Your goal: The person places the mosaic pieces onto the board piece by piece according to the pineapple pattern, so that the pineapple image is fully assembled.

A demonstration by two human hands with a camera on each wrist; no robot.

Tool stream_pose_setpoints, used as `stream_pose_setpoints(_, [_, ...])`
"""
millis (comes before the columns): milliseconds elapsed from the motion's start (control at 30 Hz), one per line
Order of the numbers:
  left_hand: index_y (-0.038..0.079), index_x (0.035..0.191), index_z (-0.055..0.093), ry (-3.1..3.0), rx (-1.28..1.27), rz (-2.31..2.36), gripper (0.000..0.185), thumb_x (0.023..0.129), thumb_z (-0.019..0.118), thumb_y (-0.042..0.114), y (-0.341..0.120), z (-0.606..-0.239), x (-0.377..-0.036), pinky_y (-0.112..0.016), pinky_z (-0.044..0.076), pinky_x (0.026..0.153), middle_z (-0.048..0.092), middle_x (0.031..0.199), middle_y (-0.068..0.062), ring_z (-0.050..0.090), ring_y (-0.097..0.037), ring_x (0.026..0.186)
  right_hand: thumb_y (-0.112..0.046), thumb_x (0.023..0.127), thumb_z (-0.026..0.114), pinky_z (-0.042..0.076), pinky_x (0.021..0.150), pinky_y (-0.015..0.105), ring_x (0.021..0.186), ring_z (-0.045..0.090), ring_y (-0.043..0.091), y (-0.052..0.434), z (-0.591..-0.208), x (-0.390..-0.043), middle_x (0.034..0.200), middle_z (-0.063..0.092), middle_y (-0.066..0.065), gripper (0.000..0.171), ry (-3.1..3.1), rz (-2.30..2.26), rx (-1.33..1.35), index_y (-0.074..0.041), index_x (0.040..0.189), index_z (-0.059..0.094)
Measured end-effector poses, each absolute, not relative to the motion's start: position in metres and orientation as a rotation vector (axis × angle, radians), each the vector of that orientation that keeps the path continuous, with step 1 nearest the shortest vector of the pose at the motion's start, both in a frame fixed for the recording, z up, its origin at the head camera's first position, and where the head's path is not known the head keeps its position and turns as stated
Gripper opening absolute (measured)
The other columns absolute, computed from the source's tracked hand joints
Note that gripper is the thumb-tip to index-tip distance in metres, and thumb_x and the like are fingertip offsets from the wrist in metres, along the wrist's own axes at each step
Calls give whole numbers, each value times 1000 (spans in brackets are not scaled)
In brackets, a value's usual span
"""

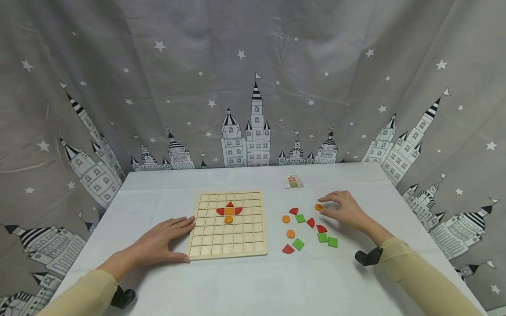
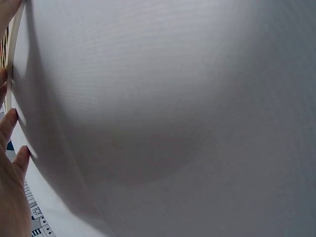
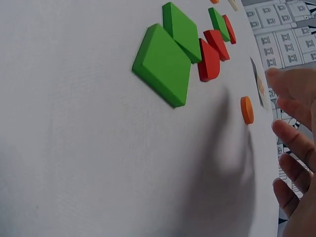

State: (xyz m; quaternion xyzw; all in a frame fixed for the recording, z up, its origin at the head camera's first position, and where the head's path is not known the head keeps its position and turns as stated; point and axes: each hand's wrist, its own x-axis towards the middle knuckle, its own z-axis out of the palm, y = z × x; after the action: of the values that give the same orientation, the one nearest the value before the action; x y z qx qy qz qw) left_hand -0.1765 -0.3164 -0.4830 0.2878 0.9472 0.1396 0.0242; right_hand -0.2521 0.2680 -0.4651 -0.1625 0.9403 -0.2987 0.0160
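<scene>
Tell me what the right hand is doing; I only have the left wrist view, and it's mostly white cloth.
Observer: The right hand is at an orange disc lying to the right of the other loose orange ones.
Operator: Does it have a grip on it?
Observer: No, the right wrist view shows a gap between the fingertips and that disc.
Operator: And what sits on the board?
Observer: Five pieces: three red pieces and two orange pieces, grouped in its upper half.
</scene>
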Motion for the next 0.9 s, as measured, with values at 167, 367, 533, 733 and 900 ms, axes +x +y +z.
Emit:
stream_pose_setpoints(167, [15, 153, 49, 2926, 845, 446, 105, 74, 67, 82, -316, -483, -175, -66, 31, 115, 39, 163, -1, 35, -39, 147, -35, 90, 79, 34, 106, 67, 129, 41, 41, 274, -471, -254, 133, 62, 13, 42, 2937, -879, -501, -16, 127, 73])
stream_pose_setpoints(367, [17, 154, 49, 2923, 822, 458, 104, 74, 65, 83, -316, -485, -175, -68, 32, 114, 39, 162, 0, 34, -39, 147, -37, 89, 79, 34, 104, 66, 127, 42, 41, 277, -477, -255, 134, 61, 13, 45, 2939, -850, -474, -17, 129, 73])
stream_pose_setpoints(533, [17, 153, 50, 2939, 840, 469, 102, 76, 67, 81, -316, -486, -176, -68, 32, 113, 41, 161, -1, 36, -40, 146, -38, 89, 80, 35, 104, 65, 127, 41, 39, 279, -478, -254, 133, 61, 12, 47, 2904, -887, -436, -17, 130, 72])
stream_pose_setpoints(733, [16, 153, 50, 2921, 830, 474, 102, 76, 67, 81, -316, -485, -176, -68, 30, 114, 40, 162, -1, 34, -40, 147, -40, 87, 81, 37, 104, 64, 126, 42, 37, 282, -479, -245, 129, 62, 9, 38, 2853, -940, -458, -20, 119, 76])
stream_pose_setpoints(900, [16, 154, 49, 2922, 832, 474, 103, 76, 66, 81, -316, -486, -176, -68, 31, 115, 39, 162, -1, 34, -40, 147, -39, 85, 83, 34, 105, 63, 125, 42, 35, 285, -480, -234, 124, 62, 5, 28, 2781, -971, -469, -25, 110, 78])
